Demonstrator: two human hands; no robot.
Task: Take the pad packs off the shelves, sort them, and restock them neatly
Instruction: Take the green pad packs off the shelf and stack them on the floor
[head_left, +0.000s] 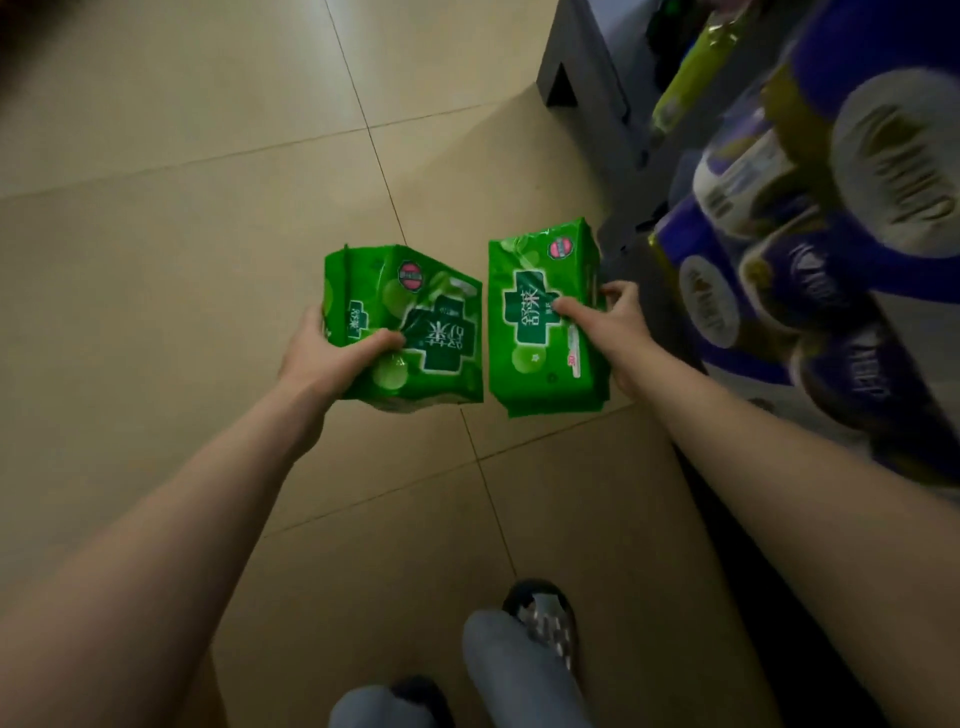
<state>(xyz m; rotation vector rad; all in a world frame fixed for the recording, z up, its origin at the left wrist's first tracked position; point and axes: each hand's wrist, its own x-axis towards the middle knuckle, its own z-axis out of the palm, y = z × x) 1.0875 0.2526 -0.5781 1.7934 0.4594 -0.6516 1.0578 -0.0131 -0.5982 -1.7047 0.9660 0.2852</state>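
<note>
holding green packs (415, 332) in left hand (324, 358), thumb on front; right hand (618, 332) grip pinches single pack (540, 322).

Shop aisle w/ tiled floor (182, 234), shelf stock of purple tissue-roll packs (810, 249).

1. A beige tiled floor (156, 208) is seen, crossed by thin dark grout lines.
2. Purple-wrapped toilet roll packs (831, 218) are stacked at the right, blurred.
3. A grey shelf base (587, 67) is seen beyond them.
4. A dark patterned shoe (545, 618) is planted on the tiles below.
</note>
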